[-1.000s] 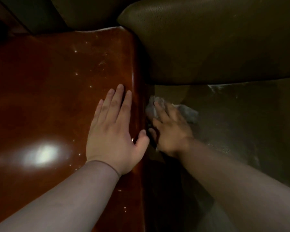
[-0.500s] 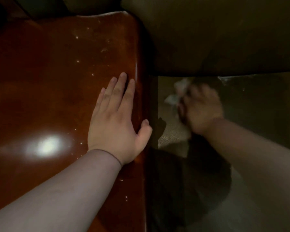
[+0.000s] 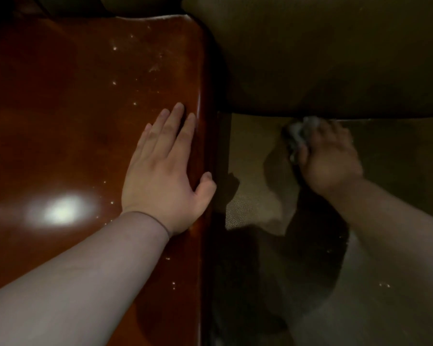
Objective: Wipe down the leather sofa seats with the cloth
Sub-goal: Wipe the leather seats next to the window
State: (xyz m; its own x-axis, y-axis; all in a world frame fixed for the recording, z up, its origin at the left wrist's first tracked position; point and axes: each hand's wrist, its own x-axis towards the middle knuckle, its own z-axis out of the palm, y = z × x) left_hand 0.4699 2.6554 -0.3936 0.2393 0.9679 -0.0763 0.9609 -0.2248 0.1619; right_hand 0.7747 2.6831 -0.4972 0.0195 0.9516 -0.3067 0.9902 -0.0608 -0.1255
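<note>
Cloth under right hand on seat

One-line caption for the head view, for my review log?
Right hand rubs a cloth along the seat below the backrest; left hand rests flat on the wooden armrest.

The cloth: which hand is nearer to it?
Right. The right hand grips the cloth on the seat; the left hand rests flat on the wooden armrest.

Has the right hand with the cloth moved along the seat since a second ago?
Yes. The right hand carried the cloth rightward, away from the wooden armrest.
</note>
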